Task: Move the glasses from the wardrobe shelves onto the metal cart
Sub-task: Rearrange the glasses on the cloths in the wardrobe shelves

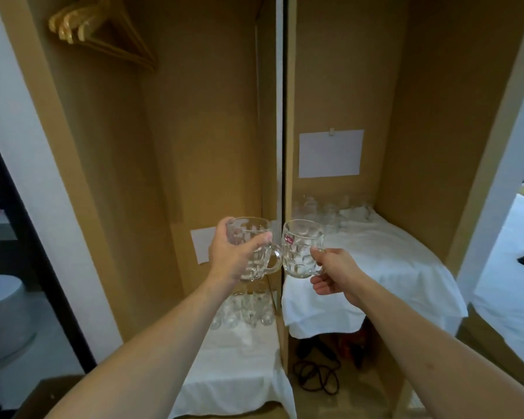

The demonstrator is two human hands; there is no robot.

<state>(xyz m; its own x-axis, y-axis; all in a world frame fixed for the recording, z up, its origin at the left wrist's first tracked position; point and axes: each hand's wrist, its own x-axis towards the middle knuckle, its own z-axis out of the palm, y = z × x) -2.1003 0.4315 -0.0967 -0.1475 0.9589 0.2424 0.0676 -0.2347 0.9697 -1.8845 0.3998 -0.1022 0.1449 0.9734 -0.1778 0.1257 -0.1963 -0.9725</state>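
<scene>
Left grip wraps the body of one dimpled glass mug. Right grip pinches the handle of a second mug. Both mugs are held upright, side by side, before the wardrobe divider. More glasses stand on the cloth-covered shelves.

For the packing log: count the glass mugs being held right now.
2: one mug gripped round its body by the left hand, one mug held by its handle in the right hand.
</scene>
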